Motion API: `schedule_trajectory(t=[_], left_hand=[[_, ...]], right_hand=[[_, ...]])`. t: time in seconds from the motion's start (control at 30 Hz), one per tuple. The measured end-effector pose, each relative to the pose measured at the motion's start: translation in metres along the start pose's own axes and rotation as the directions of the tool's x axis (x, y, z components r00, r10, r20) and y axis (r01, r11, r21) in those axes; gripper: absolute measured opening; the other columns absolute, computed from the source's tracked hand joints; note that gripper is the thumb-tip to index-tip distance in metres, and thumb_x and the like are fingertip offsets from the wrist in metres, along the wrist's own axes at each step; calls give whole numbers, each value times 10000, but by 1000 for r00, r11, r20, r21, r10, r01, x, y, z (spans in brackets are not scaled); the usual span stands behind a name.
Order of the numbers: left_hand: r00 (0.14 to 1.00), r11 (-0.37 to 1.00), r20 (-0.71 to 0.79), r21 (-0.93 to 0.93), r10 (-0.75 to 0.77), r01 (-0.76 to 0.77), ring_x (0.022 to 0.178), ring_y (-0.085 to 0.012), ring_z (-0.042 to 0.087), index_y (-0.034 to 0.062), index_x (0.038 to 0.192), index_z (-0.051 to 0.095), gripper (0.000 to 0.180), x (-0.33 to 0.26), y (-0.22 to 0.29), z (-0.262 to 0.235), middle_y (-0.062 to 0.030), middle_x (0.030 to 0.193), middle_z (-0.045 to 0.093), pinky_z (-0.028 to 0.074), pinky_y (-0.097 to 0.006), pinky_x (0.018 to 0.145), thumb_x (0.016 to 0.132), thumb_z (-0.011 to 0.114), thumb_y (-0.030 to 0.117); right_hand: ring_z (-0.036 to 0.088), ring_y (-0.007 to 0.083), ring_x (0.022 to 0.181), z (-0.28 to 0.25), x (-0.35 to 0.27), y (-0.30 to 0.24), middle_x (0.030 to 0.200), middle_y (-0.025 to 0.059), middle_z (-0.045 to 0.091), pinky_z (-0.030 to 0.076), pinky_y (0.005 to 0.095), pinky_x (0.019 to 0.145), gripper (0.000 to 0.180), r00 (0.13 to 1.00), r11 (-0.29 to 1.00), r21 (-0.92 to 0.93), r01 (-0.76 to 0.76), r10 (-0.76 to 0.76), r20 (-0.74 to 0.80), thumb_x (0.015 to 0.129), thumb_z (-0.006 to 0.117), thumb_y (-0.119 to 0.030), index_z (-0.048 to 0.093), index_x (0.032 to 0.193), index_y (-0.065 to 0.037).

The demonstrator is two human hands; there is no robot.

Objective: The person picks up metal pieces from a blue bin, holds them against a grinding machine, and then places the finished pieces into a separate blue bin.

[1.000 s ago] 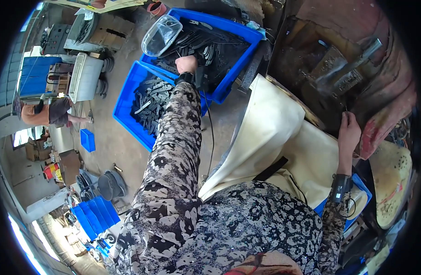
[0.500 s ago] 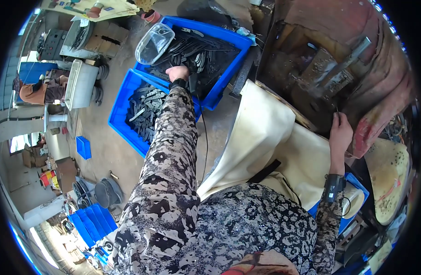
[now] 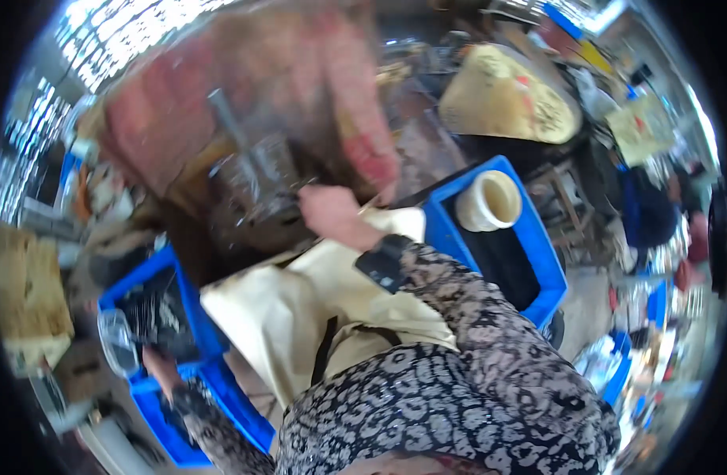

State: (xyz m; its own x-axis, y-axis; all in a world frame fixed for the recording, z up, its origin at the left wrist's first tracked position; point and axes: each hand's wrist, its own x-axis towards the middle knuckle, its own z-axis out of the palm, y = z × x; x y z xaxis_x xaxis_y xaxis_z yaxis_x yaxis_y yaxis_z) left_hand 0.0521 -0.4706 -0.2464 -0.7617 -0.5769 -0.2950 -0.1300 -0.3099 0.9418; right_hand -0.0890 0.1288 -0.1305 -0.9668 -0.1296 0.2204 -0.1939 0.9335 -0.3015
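Handling seems the current step, left hand (image 3: 159, 367) at far-left blue crate (image 3: 191, 299), right hand (image 3: 330, 212) near metal bar (image 3: 235, 128), both grips unclear, next calling for steadiness.

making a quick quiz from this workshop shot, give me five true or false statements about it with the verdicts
1. The cream tub stands in the blue bin on the person's right. True.
2. The left hand is inside that tub. False: it is over on the left, near the clear plastic container.
3. The cloth over the person's lap is bright red. False: it is cream.
4. The person wears patterned sleeves. True.
5. The left and right hand are clasped together. False: they are well apart, the right one in front of the person.
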Motion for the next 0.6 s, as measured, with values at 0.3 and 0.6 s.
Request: schedule_trajectory(t=[0.3,0.6], left_hand=[[994,999,100,-24,-33,35,609,-143,501,71,876,541,54,-104,87,205,-22,754,553,500,-262,585,869,514,117],[877,1000,479,6,-20,20,602,-61,431,162,1063,511,125,-142,92,322,36,771,521,335,-206,515,940,533,153]], right_hand=[[649,332,688,-19,-14,12,718,143,636,516,454,596,138,991,993,112,45,-30,-132,841,541,-177,598,821,-53],[650,350,716,-17,-14,12,737,161,646,513,461,623,136,998,987,157,45,-36,-60,826,533,-151,602,825,-33]])
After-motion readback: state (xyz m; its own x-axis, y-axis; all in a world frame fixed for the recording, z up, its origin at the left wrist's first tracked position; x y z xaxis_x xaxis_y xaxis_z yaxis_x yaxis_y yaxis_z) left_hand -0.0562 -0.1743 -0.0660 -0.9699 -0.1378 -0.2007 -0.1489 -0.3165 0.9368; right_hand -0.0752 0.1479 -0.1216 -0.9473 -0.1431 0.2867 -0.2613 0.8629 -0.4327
